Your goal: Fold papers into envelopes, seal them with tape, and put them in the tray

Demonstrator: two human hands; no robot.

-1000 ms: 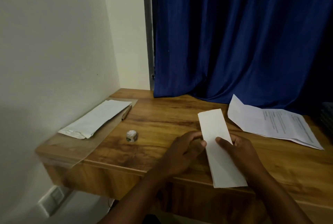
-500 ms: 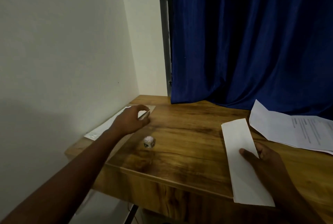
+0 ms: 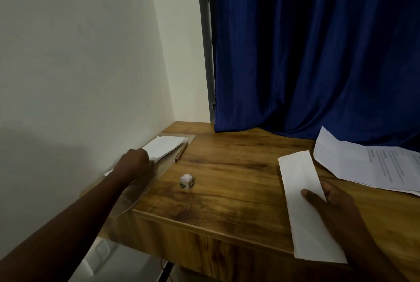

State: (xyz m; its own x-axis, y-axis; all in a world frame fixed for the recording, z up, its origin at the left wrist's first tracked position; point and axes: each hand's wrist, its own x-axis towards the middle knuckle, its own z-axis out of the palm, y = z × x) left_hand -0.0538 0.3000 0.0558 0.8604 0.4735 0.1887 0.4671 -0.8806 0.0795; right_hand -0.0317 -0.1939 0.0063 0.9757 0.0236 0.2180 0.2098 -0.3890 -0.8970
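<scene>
A long folded white paper (image 3: 302,195) lies on the wooden desk (image 3: 227,181) at the right; my right hand (image 3: 329,202) rests on its near half, thumb on top, holding it. At the far left a clear tray (image 3: 159,172) holds white envelopes (image 3: 166,146). My left hand (image 3: 136,163) is closed on the near end of those envelopes. A small tape roll (image 3: 186,181) stands on the desk between the tray and the folded paper.
A pen (image 3: 181,151) lies along the tray's right side. Printed sheets (image 3: 372,166) are spread at the far right. A blue curtain (image 3: 318,54) hangs behind the desk, and a white wall (image 3: 79,66) runs along the left.
My left hand left the folded paper, reached left toward the pen, and now sits on the envelopes in the tray. The right hand stayed on the folded paper.
</scene>
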